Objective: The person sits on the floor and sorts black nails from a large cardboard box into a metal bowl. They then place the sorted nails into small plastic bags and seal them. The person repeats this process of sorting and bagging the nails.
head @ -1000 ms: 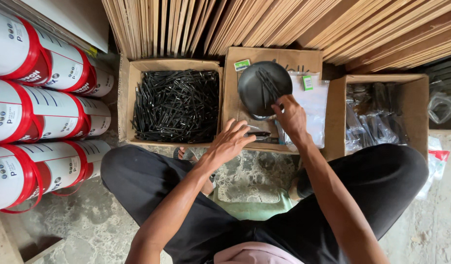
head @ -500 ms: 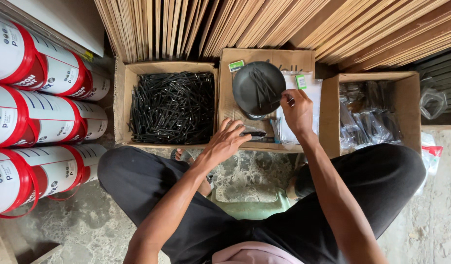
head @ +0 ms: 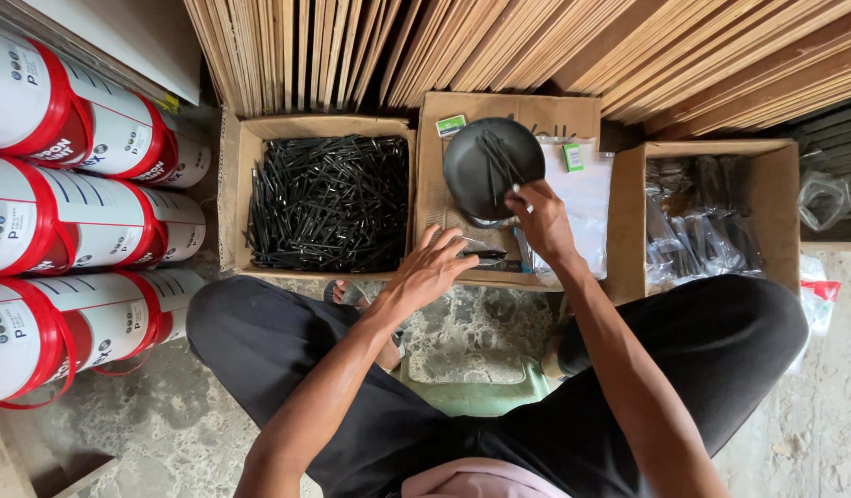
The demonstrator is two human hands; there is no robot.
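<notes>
Over the middle box — right hand (head: 541, 217) fingers pinched at the black dish (head: 493, 166), thin black sticks (head: 496, 159) lying lengthwise away; left hand (head: 435, 267) splayed open, just below-left.

Three cardboard boxes (head: 509, 109), six red-and-white pails (head: 75, 221), one round black dish (head: 493, 166), two hands (head: 432, 269).

Person: black trousers (head: 287, 355), loose fit, both legs. Pink top (head: 476, 480) at waist edge. Arms bare, no sleeves, no watch/rings seen. Sandal (head: 344, 293) on one foot.
</notes>
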